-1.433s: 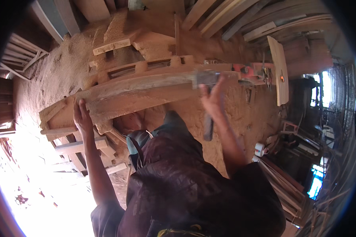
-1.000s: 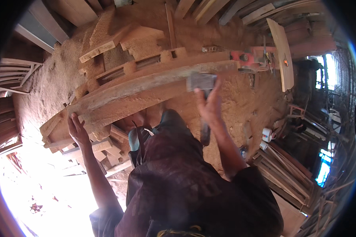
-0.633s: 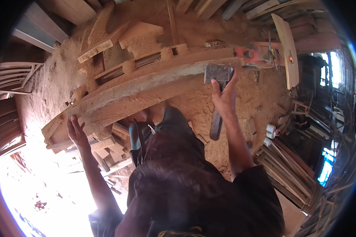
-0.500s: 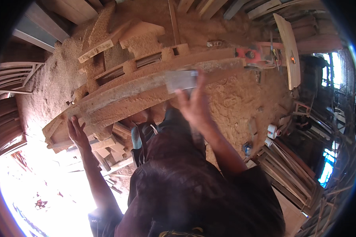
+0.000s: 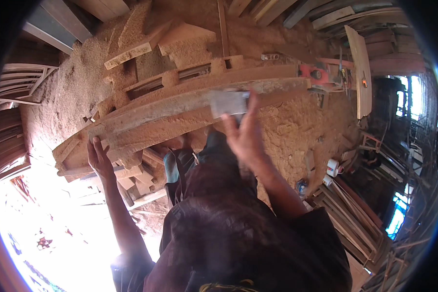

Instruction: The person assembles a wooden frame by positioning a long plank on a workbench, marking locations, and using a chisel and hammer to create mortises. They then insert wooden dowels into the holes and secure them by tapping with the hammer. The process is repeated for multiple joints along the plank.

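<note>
A long, gently curved wooden beam (image 5: 155,109) lies across in front of me, dusted with sawdust. My right hand (image 5: 246,134) grips the right end of a light-grey rectangular block (image 5: 226,103) over the beam's upper side. Motion smears the block, so its exact kind does not show. At the beam's left end, my left hand (image 5: 99,156) lies against the near edge, fingers stretched and a little apart, holding nothing.
Behind the beam, sawdust covers a slotted wooden piece (image 5: 168,80) and loose offcuts (image 5: 131,53). A red power tool (image 5: 316,74) sits at its right end, near a pale upright plank (image 5: 359,73). White containers (image 5: 332,168) and stacked frames (image 5: 350,214) stand at right.
The whole view has shifted slightly to the right. My right hand still holds the grey block over much the same stretch of beam, and my left hand stays at the left end.
</note>
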### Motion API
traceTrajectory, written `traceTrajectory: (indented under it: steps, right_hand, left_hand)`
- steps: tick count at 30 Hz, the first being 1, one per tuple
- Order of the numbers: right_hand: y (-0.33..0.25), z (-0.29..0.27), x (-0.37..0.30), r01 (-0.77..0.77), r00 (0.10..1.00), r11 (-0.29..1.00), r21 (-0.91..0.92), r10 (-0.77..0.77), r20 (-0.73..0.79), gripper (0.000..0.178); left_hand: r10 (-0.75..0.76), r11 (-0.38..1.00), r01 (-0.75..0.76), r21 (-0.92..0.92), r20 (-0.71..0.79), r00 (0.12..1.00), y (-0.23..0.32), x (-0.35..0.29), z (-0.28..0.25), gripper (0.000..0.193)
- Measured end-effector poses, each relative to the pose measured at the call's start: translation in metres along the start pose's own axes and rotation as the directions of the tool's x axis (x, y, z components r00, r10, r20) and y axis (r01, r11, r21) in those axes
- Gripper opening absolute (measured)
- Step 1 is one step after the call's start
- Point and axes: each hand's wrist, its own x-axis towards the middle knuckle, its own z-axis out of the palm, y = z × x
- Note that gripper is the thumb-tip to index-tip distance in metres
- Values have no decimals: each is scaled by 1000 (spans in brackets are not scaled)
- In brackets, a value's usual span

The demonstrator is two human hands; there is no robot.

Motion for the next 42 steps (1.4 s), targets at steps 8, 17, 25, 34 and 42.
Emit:
traceTrajectory:
  steps: [8, 17, 25, 34, 42]
  right_hand:
    - [5, -25, 4, -53, 998, 998, 26, 54, -39, 90]
    - [0, -5, -11, -60, 994, 996, 65, 54, 95, 94]
    - [5, -8, -14, -89, 995, 994, 62, 91, -36, 92]
    - [34, -33, -12, -309, 951, 870, 384, 283, 125, 97]
    - [56, -55, -10, -274, 942, 830, 485, 334, -41, 91]
  left_hand:
    - [0, 1000, 0, 25, -2, 1000, 1, 2, -2, 45]
    - [36, 999, -37, 30, 8, 999, 6, 1, 0, 44]
    - [-22, 999, 21, 32, 47, 999, 0, 5, -5, 57]
    - [463, 495, -629, 600, 430, 775, 62, 15, -4, 74]
    - [356, 708, -578, 407, 502, 789, 65, 3, -17, 71]
